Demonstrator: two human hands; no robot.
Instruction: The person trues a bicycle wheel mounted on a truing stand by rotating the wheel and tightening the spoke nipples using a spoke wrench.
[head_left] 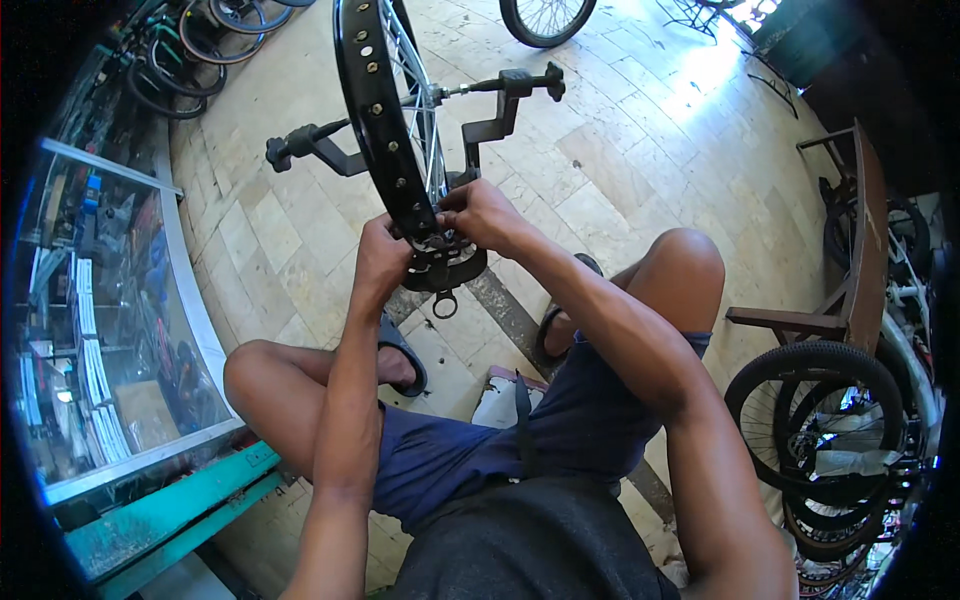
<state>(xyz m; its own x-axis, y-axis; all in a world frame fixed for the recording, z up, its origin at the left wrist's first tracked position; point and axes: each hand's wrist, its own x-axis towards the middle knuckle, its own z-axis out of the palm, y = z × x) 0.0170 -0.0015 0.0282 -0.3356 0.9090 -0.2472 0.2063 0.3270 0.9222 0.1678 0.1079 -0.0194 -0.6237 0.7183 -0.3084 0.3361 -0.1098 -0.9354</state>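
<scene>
One black wheel rim [391, 147], upright in a black stand [488, 130], long axis running away from the person [520, 540], axle [438, 95] crosswise. Left hand [384, 257], right hand [482, 215]: half-curled at its near end; what they grip, I cannot tell.

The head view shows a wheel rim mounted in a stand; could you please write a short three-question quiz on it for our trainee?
1. Where are the left hand and the right hand placed along the black wheel rim?
a) At its far upper part
b) At its lower end, nearer the person
c) Halfway up, level with the axle

2. True or false: the wooden bench is on the person's right.

3. What colour is the painted wood below the glass display case?

Key: 1. b; 2. true; 3. turquoise-green.
</scene>
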